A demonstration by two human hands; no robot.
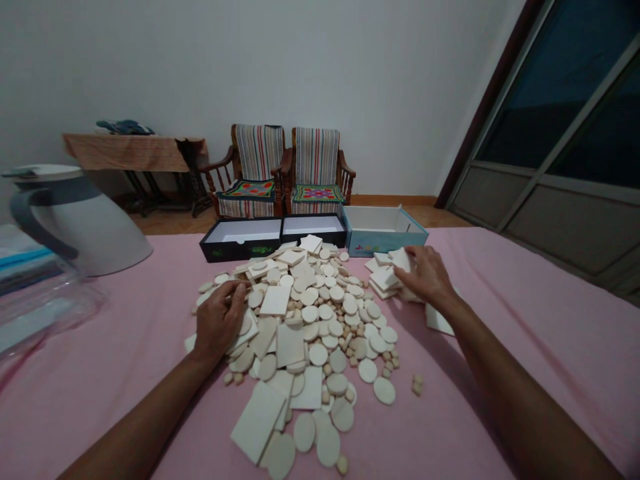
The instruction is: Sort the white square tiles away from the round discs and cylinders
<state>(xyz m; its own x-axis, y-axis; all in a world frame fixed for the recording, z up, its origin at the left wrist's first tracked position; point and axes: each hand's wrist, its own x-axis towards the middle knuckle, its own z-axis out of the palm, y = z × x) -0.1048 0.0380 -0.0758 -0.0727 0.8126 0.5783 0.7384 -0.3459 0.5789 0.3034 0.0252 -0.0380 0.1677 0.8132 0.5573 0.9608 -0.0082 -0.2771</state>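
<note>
A wide heap of pale, wood-like pieces (pixel 309 313) spreads over the middle of the pink cloth: round discs, square tiles and small cubes. My left hand (pixel 220 319) rests against the heap's left side with its fingers curled in; whatever they grip is hidden. To the right of the heap, my right hand (pixel 429 275) has thumb and fingers closed on a pale square tile (pixel 402 259). That tile is at a loose stack of similar square tiles (pixel 384 277). Another flat tile (pixel 440 320) lies on the cloth, partly behind my right wrist.
Behind the heap stand two black box trays (pixel 240 250) and a light-blue box (pixel 385 241). At left are a white-and-grey jug (pixel 100 227) and clear plastic packaging (pixel 45 313). Several small cubes (pixel 417 384) lie right of the heap. Two wooden armchairs (pixel 260 153) stand beyond.
</note>
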